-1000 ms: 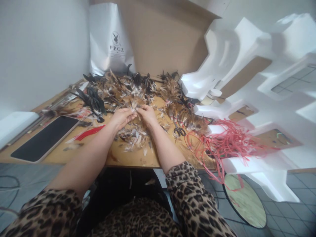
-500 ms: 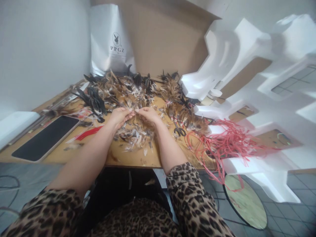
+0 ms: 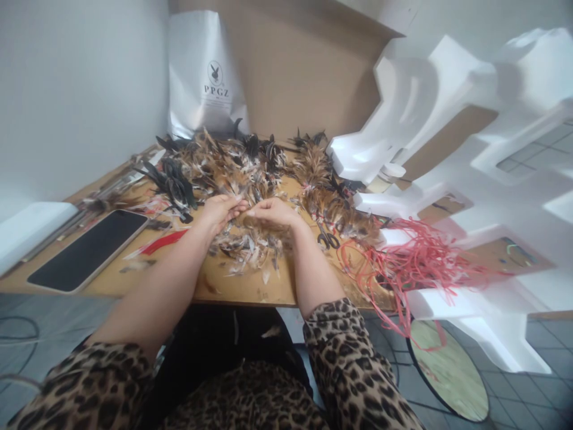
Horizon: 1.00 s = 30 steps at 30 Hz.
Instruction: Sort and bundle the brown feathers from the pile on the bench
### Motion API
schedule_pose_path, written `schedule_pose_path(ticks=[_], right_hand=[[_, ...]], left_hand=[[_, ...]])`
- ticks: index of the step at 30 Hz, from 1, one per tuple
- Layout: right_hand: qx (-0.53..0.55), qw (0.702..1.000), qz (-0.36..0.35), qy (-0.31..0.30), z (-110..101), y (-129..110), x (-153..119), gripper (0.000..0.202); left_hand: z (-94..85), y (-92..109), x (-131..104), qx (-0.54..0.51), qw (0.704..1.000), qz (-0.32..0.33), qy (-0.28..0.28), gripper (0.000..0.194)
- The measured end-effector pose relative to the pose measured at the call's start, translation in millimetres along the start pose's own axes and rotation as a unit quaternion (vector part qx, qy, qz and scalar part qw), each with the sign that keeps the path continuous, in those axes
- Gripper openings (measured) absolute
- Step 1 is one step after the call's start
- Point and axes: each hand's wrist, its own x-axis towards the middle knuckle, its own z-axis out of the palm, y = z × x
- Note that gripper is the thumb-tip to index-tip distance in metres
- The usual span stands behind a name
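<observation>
A small feather tuft (image 3: pixel 234 190) appears to be pinched between the closed fingers of the left hand (image 3: pixel 216 215), just above the bench (image 3: pixel 273 294); it seems to be held near its base so that the plumes are left to fan freely. The fingers of the right hand (image 3: pixel 276 212) are drawn together close by, but whether anything fine is gripped by them cannot be told. Loose feathers (image 3: pixel 253 254) are spread below both hands, probably to be within easy reach. Brown feather bundles (image 3: pixel 312 161) are laid farther back, perhaps so that they are not mixed with the loose ones. The scissors (image 3: pixel 329 240) and red strings (image 3: pixel 421 254) are set on the right side, presumably to be reached by the right hand.
</observation>
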Motion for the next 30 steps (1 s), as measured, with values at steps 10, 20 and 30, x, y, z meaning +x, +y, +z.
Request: schedule_pose_path(ticks=[10, 20, 30], right_hand=[[0.119, 0.963, -0.102, 0.218, 13.0, 14.6, 24.4, 0.031], [0.218, 0.939, -0.049, 0.263, 14.7, 12.8, 25.6, 0.036], [-0.039, 0.907, -0.023, 0.420, -27.6, 41.8, 24.3, 0.022]], left_hand=[[10.4, -3.3, -8.7, 0.139, 0.988, 0.040, -0.059, 0.018], [8.0, -1.9, -9.3, 0.202, 0.972, 0.096, -0.074, 0.025], [5.8, 2.1, -7.8, 0.149, 0.982, 0.115, -0.031, 0.027]])
